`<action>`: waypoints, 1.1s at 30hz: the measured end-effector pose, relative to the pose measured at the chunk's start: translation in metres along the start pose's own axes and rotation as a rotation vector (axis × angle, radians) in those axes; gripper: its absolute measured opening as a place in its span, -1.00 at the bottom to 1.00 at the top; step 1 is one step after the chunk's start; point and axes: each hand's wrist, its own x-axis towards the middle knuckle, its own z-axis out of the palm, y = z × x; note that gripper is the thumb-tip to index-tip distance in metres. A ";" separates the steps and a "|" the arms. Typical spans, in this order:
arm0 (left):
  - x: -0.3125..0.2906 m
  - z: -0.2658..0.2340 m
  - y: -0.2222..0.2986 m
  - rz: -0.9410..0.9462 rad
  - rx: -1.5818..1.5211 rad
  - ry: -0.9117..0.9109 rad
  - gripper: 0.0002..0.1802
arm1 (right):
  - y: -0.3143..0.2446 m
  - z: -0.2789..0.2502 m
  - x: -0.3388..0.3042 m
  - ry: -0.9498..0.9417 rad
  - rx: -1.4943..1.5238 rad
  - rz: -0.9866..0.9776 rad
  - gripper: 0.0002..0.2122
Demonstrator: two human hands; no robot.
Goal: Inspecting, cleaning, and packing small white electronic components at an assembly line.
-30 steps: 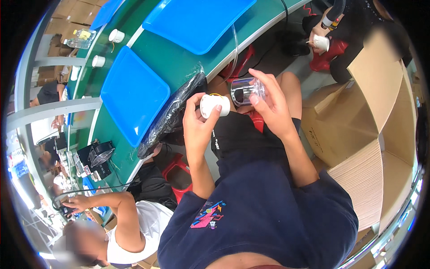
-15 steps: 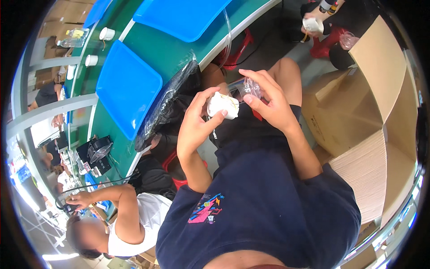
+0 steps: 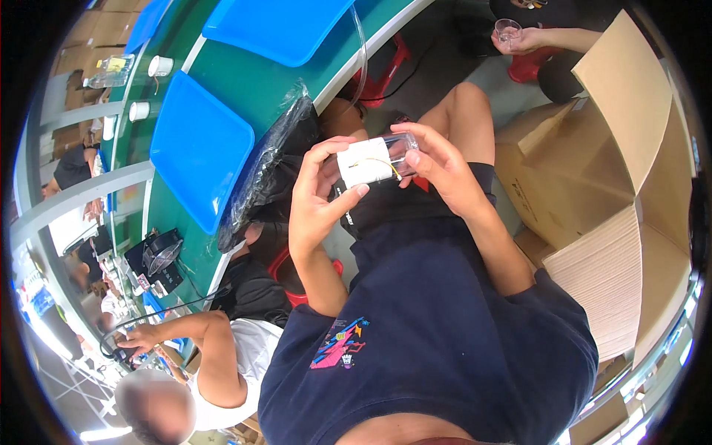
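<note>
Above my lap, my left hand [image 3: 314, 194] is closed round a white cylindrical housing [image 3: 362, 165], thumb at its near edge and fingers at its far side. Thin wires, yellow and dark, lie across the housing. A clear plastic cup [image 3: 403, 148] is in the grip of my right hand [image 3: 445, 167], thumb and fingers on either side of it. The cup and the housing meet end to end; how far one sits inside the other, I cannot tell.
To my right stands an open cardboard box [image 3: 564, 170]. On the green bench [image 3: 194, 119] at left are blue trays [image 3: 200, 148], white cups [image 3: 159, 67] and a black plastic bag [image 3: 274, 159] at its edge. A co-worker's hand [image 3: 525, 41] holds a clear cup; another person sits at left.
The white housing has turned so its side and wires face up, and the clear cup has come against its end. At the far right, the co-worker's hand now holds a clear cup.
</note>
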 end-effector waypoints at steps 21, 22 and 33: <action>0.012 0.015 -0.023 0.208 -0.309 -0.073 -0.32 | 0.004 0.041 -0.018 0.023 0.285 -0.056 -0.58; 0.012 0.015 -0.023 0.216 -0.335 -0.069 -0.32 | 0.004 0.044 -0.019 0.038 0.273 -0.106 -0.57; 0.008 0.020 -0.021 0.099 -0.405 -0.049 -0.37 | 0.009 0.042 -0.021 0.054 0.200 -0.145 -0.55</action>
